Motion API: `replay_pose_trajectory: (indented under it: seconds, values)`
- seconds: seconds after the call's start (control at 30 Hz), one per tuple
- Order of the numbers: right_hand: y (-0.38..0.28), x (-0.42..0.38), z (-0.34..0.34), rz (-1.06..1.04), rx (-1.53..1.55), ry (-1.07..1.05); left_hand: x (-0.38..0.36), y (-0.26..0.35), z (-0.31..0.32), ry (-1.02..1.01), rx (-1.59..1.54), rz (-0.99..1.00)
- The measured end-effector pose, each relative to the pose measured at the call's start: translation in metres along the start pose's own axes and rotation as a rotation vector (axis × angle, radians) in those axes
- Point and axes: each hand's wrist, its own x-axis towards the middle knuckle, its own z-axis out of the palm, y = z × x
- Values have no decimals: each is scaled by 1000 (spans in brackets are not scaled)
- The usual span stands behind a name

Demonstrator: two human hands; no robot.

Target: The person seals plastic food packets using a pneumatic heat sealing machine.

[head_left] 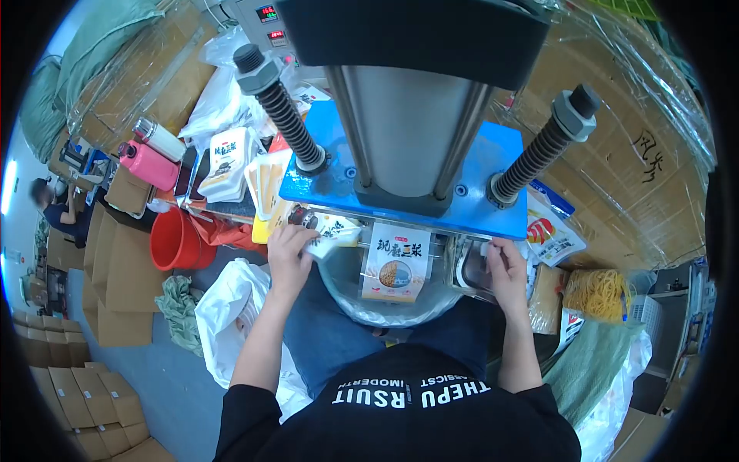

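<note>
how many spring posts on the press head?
2. One spring post stands at the left rear of the blue plate, the other at its right. The cylinder may hide more behind it.

I'm seeing the pouch hanging under the press, the bucket sitting to its left, and possibly noodles lying right.

Glossy printed plastic pouch between both hands' fingers. Another glossy pouch in left hand fingers. Beside right hand fingers, shiny metal tray. Above fingers: press plate smooth blue painted metal; cylinder brushed matt metal; springs dark ribbed metal. Bucket smooth red plastic.
</note>
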Motion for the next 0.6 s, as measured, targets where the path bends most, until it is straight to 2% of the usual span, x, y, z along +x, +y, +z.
replay_pose_trajectory:
  seconds: [0.07, 0.1, 0.17, 0.2, 0.23, 0.3, 0.33, 0.4, 0.47, 0.5, 0.53, 0.6]
  values:
    - [-18, 2, 5, 324, 441, 1, 6, 8, 4, 54, -78, -27]
    - [-18, -1, 4, 323, 487, -52, 6, 22, -2, 69, -112, -113]
    - [-23, -8, 7, 283, 356, -178, 4, 57, -11, 19, -190, -204]
    - [-38, -5, 6, 301, 236, -279, -1, 72, -11, -10, -236, -149]
    - [-52, 1, 4, 311, 227, -276, -4, 85, -11, -36, -280, -98]
    - [-75, 17, 5, -79, 33, -481, -4, 106, -16, -119, -299, -88]
    - [-82, 24, 9, -73, 32, -480, -3, 110, -16, -174, -351, -25]
    - [-93, 34, 16, -295, -25, -646, -3, 115, -17, -227, -399, 48]
    - [-92, 28, 22, -261, 33, -616, -8, 116, -18, -471, -621, -104]
    - [-89, 23, 26, -220, 91, -590, -17, 110, -15, -637, -789, -303]
    - [-85, 17, 29, -224, 95, -594, -25, 112, -10, -632, -786, -307]
    - [-77, 7, 33, 143, 255, -569, -37, 118, 4, -666, -1302, -692]
